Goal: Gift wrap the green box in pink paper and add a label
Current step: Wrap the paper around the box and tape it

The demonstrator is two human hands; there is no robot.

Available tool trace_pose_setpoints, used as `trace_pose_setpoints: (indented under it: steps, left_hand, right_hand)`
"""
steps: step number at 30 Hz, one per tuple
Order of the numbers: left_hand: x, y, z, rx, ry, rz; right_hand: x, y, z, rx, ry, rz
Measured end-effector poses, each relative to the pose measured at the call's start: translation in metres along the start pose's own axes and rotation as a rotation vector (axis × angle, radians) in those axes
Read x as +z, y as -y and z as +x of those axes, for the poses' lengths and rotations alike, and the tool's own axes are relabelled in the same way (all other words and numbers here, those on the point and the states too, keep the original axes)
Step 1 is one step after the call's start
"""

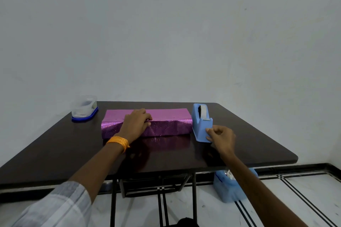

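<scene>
A flat box covered in shiny pink paper (pixel 166 127) lies across the middle of the dark table (pixel 73 149); no green shows. My left hand (pixel 135 122) rests palm down on its top near the front edge, pressing the paper seam. A light blue tape dispenser (pixel 200 121) stands just right of the box, its roll of tape upright. My right hand (pixel 220 137) is at the dispenser's near end, thumb and forefinger pinched together by the cutter. Whether a strip of tape is between the fingers cannot be made out. No label is in view.
A clear plastic container on a blue lid (pixel 84 108) stands at the table's far left corner. On the floor under the right side sits a light blue tub (pixel 230 188). The table's near edge runs across the frame; a pale wall is behind.
</scene>
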State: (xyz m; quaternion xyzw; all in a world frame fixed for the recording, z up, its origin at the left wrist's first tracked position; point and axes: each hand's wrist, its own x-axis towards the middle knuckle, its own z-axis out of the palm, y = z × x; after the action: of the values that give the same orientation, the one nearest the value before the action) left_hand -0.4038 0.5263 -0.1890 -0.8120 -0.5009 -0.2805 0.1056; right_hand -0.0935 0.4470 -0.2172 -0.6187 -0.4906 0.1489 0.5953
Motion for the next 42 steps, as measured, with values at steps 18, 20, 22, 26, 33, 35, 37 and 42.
trace_pose_setpoints:
  steps: [18, 20, 22, 26, 33, 35, 37, 42]
  left_hand:
    - [-0.002, 0.002, 0.001, 0.014, 0.008, -0.001]
    - [-0.002, 0.003, 0.001, 0.014, 0.009, 0.003]
    - [-0.002, 0.002, 0.001, 0.018, 0.009, 0.007]
    - [-0.002, 0.002, 0.000, 0.018, 0.014, 0.014]
    - [-0.005, 0.002, 0.001, 0.026, 0.026, 0.040]
    - [-0.005, 0.002, 0.001, 0.025, 0.036, 0.040]
    - [-0.006, 0.002, 0.001, 0.027, 0.038, 0.039]
    - [-0.006, 0.002, 0.003, 0.033, 0.037, 0.021]
  right_hand:
    - [-0.002, 0.059, -0.008, -0.228, 0.243, 0.227]
    - [-0.001, 0.062, -0.011, -0.228, 0.267, 0.244]
    - [0.000, 0.063, -0.013, -0.246, 0.314, 0.252]
    - [0.009, 0.068, -0.016, -0.240, 0.392, 0.314]
    - [0.047, 0.087, -0.012, -0.254, 0.616, 0.273]
    - [0.062, 0.093, -0.008, -0.338, 0.610, 0.126]
    - [0.078, 0.097, -0.001, -0.386, 0.599, 0.032]
    - [0.110, 0.096, 0.014, -0.434, 0.738, -0.178]
